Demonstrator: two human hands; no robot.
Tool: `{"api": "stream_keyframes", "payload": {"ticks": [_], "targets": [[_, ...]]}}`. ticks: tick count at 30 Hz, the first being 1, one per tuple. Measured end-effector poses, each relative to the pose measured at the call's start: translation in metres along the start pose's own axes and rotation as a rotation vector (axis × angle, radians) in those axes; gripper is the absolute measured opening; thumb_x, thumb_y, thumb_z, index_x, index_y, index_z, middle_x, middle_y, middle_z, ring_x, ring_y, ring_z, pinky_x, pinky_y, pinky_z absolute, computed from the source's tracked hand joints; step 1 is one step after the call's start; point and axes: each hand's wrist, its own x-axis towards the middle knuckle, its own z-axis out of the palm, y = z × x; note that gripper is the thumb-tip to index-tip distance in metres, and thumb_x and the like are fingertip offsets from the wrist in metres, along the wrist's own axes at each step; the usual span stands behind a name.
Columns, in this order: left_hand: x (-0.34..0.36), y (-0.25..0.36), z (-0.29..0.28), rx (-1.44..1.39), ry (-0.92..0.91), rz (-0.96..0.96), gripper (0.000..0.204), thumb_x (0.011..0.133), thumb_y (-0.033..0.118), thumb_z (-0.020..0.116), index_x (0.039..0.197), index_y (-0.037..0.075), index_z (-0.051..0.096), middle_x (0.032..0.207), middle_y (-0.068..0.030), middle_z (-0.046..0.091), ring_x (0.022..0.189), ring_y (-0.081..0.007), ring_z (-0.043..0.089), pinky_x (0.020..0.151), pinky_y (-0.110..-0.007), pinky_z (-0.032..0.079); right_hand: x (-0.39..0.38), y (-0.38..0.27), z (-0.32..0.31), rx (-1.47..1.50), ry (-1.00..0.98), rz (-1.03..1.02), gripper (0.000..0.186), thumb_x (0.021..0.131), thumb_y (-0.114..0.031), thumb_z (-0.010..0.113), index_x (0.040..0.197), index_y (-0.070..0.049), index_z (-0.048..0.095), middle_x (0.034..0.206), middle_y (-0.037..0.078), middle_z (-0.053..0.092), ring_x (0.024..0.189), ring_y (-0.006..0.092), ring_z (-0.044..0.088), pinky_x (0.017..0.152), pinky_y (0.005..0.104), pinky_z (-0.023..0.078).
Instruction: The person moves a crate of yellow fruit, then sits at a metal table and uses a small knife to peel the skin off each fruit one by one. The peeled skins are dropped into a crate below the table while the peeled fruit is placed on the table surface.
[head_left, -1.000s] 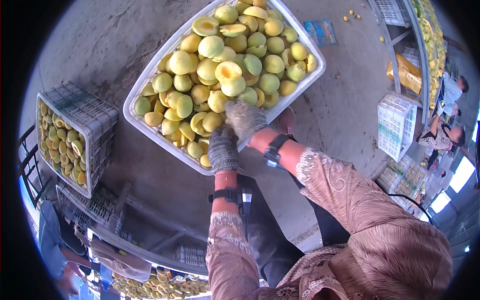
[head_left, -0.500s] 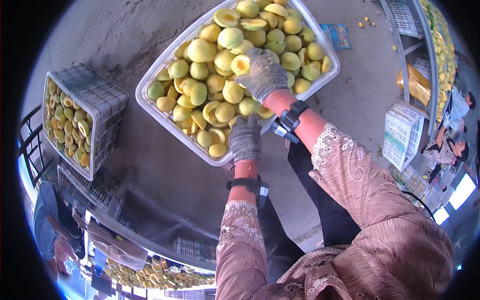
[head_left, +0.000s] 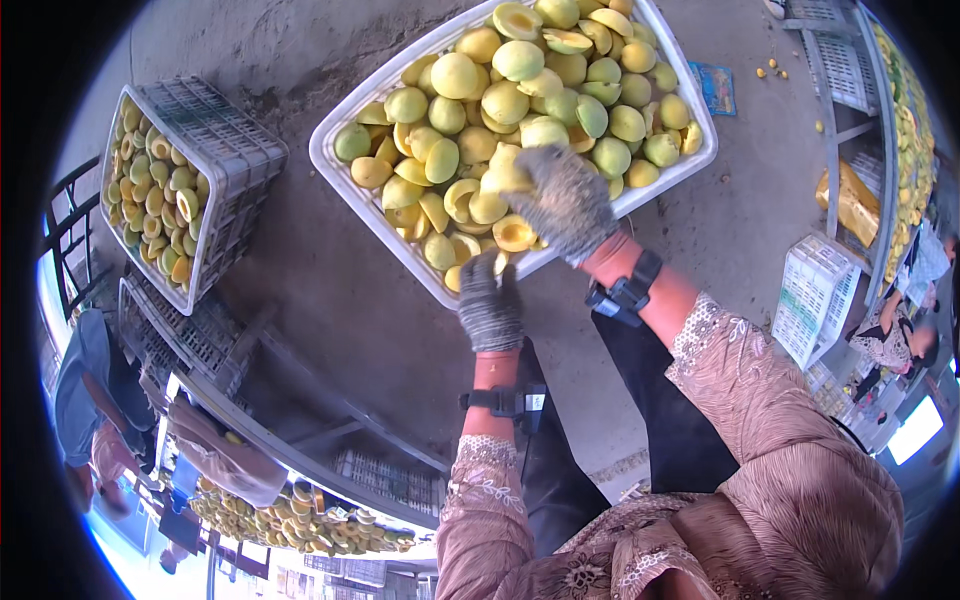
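A large white plastic crate (head_left: 352, 192) is heaped with yellow-green peach halves (head_left: 454, 76), some showing hollow orange insides. My right hand (head_left: 572, 205), in a grey knit glove, reaches over the crate's near side. Its fingers and thumb close on a pale yellow peach half (head_left: 506, 172), slightly blurred. My left hand (head_left: 490, 308), gloved alike, is at the crate's near corner. Its fingers are apart beside the nearest fruit, and I see nothing clearly held. A cut peach half (head_left: 514, 234) lies hollow side up between the two hands.
At left stands a grey crate (head_left: 215, 150) of peach halves, tilted in this view. A metal-framed table (head_left: 330, 510) with fruit curves along the lower left. To the right are a white crate (head_left: 812, 300), a fruit-covered table (head_left: 905, 130) and other people. A blue packet (head_left: 713, 90) lies on the floor.
My right hand has drawn back toward the crate's near edge with a peach half. My left hand has shifted off the fruit to the near corner. The whole view has shifted slightly.
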Motion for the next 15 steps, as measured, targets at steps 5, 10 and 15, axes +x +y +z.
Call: {"api": "stream_keyframes", "payload": {"ticks": [5,10,15], "targets": [[-0.004,-0.030,-0.028,-0.281,0.255,-0.423,0.031,0.079,0.011,0.073,0.108,0.004,0.064,0.099,-0.0134,0.063,0.085,-0.0286,0.064,0.079,-0.038,0.053,-0.037,-0.015,0.058,-0.076,-0.186,-0.036,0.026,0.086,-0.033,0.061,0.097,-0.009,0.059,0.091,0.012,0.061,0.084,0.0324,0.062,0.070,0.0441,0.050],[0.005,-0.037,-0.033,-0.142,0.065,-0.224,0.038,0.077,0.014,0.076,0.112,0.006,0.063,0.103,-0.0141,0.061,0.083,-0.0285,0.063,0.077,-0.039,0.053,-0.050,-0.011,0.070,-0.122,-0.299,-0.124,0.017,0.090,-0.023,0.054,0.096,-0.009,0.062,0.095,0.011,0.061,0.085,0.0320,0.062,0.070,0.0449,0.050],[0.015,-0.032,-0.030,0.049,-0.168,-0.064,0.029,0.081,0.023,0.071,0.102,0.007,0.061,0.103,-0.0174,0.060,0.092,-0.0382,0.061,0.079,-0.046,0.050,-0.059,-0.014,0.042,-0.123,-0.560,-0.117,0.026,0.083,-0.024,0.064,0.102,-0.007,0.059,0.103,0.013,0.060,0.098,0.0319,0.060,0.080,0.0435,0.051]]}}
